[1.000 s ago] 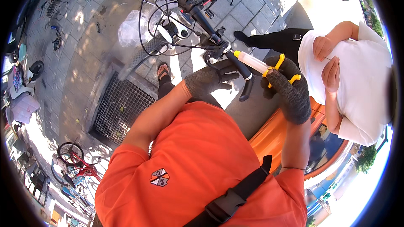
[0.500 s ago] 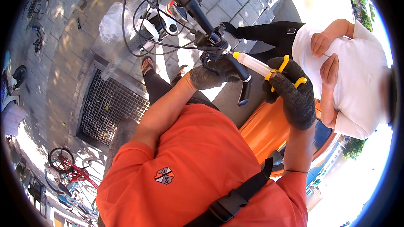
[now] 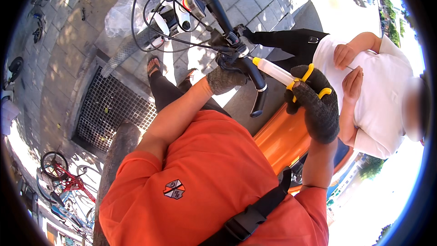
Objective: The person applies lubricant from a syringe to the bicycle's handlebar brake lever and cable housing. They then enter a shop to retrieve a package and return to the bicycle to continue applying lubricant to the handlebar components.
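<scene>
Syringe [image 3: 275,72]: at 2 o'clock — yellow tip [image 3: 257,61] toward 10 o'clock, beside handlebar [image 3: 219,14].
Right grip [image 3: 321,109]: clamped on syringe's rear.
Left grip [image 3: 223,82]: at brake lever [image 3: 221,62] — partly hidden, cannot tell if closed.

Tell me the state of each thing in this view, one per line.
Right hand: gloved, gripping
Syringe-like tool: held, yellow tip toward handlebar
Left hand: gloved, at handlebar, fingers partly hidden
Strap buckle: fastened
Plastic bag: crumpled
Floor grate: in place
Co-worker's hands: bare, close together
</scene>
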Motion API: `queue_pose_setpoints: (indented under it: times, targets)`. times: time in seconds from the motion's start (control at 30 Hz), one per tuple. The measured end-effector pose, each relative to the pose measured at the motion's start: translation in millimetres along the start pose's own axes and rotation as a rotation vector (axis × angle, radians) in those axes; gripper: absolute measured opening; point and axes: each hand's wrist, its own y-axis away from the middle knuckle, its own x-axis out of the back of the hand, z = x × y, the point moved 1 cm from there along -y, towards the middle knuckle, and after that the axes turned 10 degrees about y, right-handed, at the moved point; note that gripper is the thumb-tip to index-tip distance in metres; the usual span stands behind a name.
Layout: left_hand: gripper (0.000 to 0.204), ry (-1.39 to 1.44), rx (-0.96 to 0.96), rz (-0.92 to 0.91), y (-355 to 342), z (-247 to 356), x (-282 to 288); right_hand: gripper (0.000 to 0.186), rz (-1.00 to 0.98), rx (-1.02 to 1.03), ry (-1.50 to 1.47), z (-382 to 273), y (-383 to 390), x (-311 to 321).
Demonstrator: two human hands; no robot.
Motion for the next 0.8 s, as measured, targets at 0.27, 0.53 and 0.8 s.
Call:
queue_pose_setpoints:
  times: [0.27, 0.53, 0.8]
  targets:
    - [0.07, 0.057, -0.008, -0.057, -3, 2, -4, 0.034, -0.023, 0.004, 0.04, -1, -3, 0]
    - [0.081, 0.205, -0.085, 0.044, -5, 7, -21, 0.035, -0.01, 0.056, 0.246, -20, -6, -16]
    - [0.083, 0.183, -0.07, 0.073, -3, 14, -23, 0.031, 0.031, 0.12, 0.458, -40, -9, -26]
